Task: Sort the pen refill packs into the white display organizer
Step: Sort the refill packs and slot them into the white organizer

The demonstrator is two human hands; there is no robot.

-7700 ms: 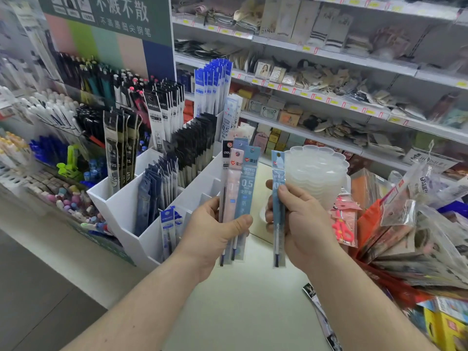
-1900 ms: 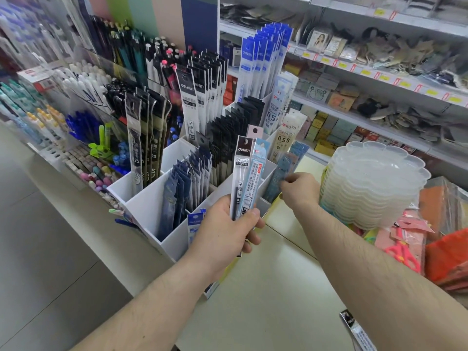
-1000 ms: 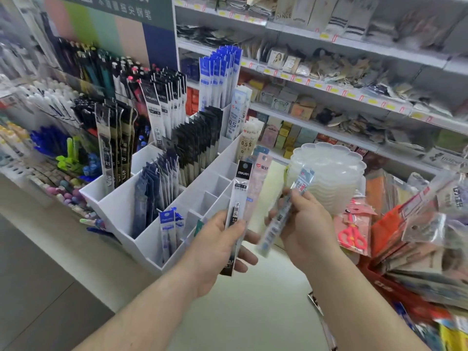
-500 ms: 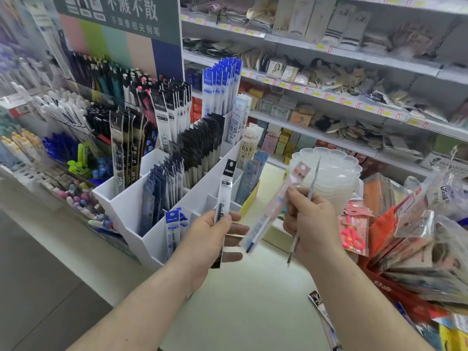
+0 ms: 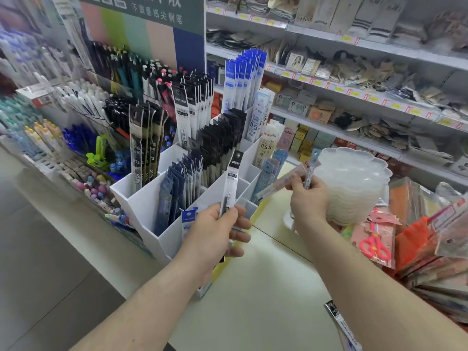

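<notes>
- Left hand: raised in front of the white display organizer; thumb and curled fingers grip one black-headed refill pack near its lower half. The pack stands nearly upright, its black header uppermost, just in front of the organizer's middle compartments.
- Right hand: raised at the organizer's right end, fingers curled round two packs. One pale pink pack slants down to the left, its lower tip close to the organizer's right wall; whether it touches cannot be told. One thin blue-topped pack stands upright from the fingers.
- White display organizer: tiered, divided into compartments, standing on a pale counter.
- Organizer contents: tall blue packs at the rear; black-headed packs to their left; a dense row of black packs in the centre; dark blue packs lower down; grey-black packs in the far left compartment; one small blue-headed pack in the front compartment; pale "0.5" packs and light blue packs along the right side.
- Stack of clear scalloped plastic trays: on the counter, just behind the right hand.
- Pink scissors in packaging: right of the trays.
- Pen displays: left of the organizer.
- Store shelves: behind, holding assorted small goods.
</notes>
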